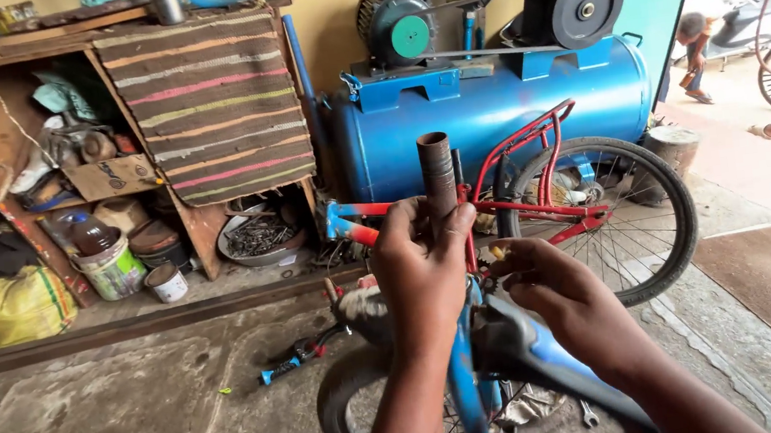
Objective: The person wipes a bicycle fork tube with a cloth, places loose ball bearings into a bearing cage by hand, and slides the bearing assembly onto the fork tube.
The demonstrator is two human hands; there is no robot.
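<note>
One rusty steel tube (437,174) stands upright at frame centre, gripped low by the left hand (422,265). The right hand (549,290), at its 4 o'clock, pinches one small yellowish part (497,253). Below lies one bicycle (541,218), two wheels visible. One blue compressor tank (490,117) blocks 12 o'clock. Open concrete floor (119,421) lies at 8 o'clock.
</note>
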